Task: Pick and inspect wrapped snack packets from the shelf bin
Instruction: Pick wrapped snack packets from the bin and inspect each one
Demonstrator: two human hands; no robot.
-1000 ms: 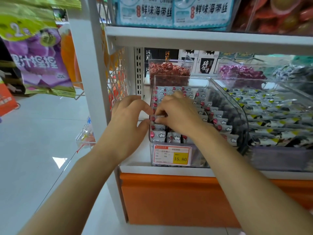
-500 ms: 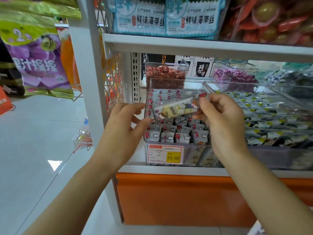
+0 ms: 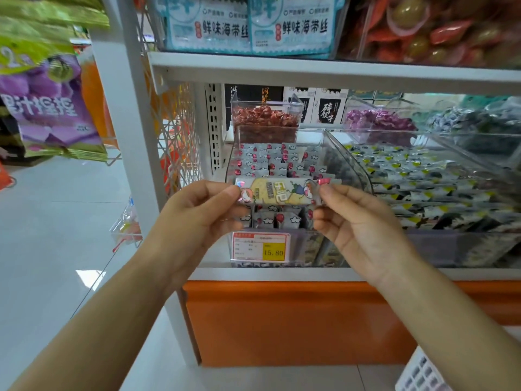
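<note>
Shop shelving of white metal fills the view, with a clear bin (image 3: 348,162) of small grey-wrapped sweets on the lower shelf (image 3: 282,273). Half a second ago the left hand (image 3: 194,218) was loose in front of the bin's left wall. Now its thumb and forefinger pinch the left end of the packet (image 3: 282,191). The right hand (image 3: 363,230), which then held the packet alone and tilted, now pinches the right end with its other fingers curled below. The packet lies level between the hands, in the air just in front of the bin. A second ago both hands were down among the bin's contents.

The packet is a long, narrow bar in a shiny wrapper. It is pale yellow in the middle, with cartoon figures and green lettering, and flat at both ends.

Left of the bin hang purple snack bags (image 3: 48,108). On the bin's front wall is a price tag (image 3: 260,247) reading 15.80, and behind the bin stands a tub of red sweets (image 3: 265,119). Right of the bin lies a tray of black-and-yellow packets (image 3: 437,179). The hands and the packet hide part of the bin's front rows.
</note>
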